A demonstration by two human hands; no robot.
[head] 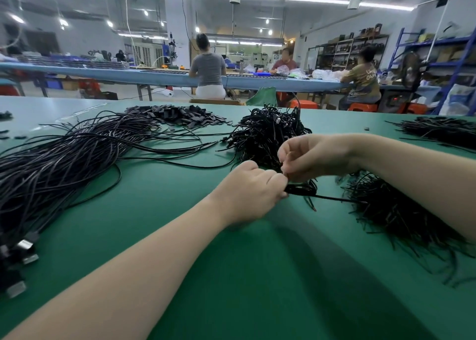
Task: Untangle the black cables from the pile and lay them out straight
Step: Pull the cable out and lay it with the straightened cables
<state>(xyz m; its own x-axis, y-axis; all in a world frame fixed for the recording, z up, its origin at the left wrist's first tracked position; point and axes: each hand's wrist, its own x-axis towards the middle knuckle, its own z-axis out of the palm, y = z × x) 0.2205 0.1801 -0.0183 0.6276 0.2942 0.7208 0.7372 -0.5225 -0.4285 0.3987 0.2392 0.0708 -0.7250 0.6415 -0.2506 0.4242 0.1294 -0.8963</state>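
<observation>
Long cables: a sprawling bundle of long thin black cables (pixel 64 159) lies at the left of the green-covered table (pixel 231 275), its metal-tipped ends nearest the left edge.
Flat pieces: a heap of small flat black pieces (pixel 180 114) sits far, left of centre.
Tangled pile: a knotted mound of short black cables (pixel 265 136) rests far of both hands.
Left hand (pixel 251 187): fingers curled, gripping a small black cable bunch (pixel 302 189) just above the table.
Right hand (pixel 313 156): fingertips pinching the same bunch from above, touching the left hand.
Sorted cables: short black cables (pixel 394 211) fan out under the right forearm; another black bundle (pixel 443 131) lies far right.
</observation>
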